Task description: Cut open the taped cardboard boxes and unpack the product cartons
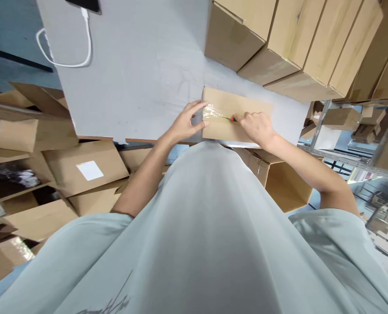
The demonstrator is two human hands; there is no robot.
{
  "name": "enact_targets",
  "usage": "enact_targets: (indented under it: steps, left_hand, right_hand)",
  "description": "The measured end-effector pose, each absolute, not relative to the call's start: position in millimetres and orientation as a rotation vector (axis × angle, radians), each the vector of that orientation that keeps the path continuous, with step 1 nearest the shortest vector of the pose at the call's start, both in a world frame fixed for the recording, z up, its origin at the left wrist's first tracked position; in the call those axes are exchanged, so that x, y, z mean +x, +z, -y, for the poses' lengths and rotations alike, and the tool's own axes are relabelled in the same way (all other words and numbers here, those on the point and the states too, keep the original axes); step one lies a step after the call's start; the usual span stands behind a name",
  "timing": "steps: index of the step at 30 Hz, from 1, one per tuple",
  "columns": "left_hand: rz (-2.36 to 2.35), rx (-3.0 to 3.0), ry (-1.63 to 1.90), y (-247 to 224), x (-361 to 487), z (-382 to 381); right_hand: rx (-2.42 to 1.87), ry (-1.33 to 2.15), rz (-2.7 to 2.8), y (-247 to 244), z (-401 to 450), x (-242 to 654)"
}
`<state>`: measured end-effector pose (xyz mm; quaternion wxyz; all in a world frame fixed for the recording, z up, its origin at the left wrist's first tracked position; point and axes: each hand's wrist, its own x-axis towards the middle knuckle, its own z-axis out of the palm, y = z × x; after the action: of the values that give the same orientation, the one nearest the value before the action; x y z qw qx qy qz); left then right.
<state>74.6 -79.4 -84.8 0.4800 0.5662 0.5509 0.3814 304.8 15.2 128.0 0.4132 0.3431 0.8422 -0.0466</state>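
A slim closed cardboard box (224, 131) lies at the front edge of the table, with shiny clear tape along its middle seam at the left end. My left hand (185, 122) rests against that end, thumb and fingers spread apart, their tips touching the box top. On the right half of the box, my right hand (255, 126) is closed around a small cutter with a red end (233, 118), which meets the seam. Most of the cutter is hidden in my fingers.
Several tall cardboard boxes (288, 48) stand at the back right of the grey table (131, 87). A white cable (89, 43) runs from a dark device (85, 4). Piled cartons (85, 165) lie at left; an open carton (287, 183) sits below the table.
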Motion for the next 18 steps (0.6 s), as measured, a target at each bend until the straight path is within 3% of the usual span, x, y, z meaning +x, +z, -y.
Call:
enact_targets:
  steps: [11, 18]
  left_hand:
    - [-1.466, 1.301, 0.889, -85, 84, 83]
    - [-1.820, 1.574, 0.858, -43, 112, 84]
  right_hand:
    - [1.077, -0.099, -2.048, 121, -41, 491]
    - [1.243, -0.436, -2.353, 98, -46, 546]
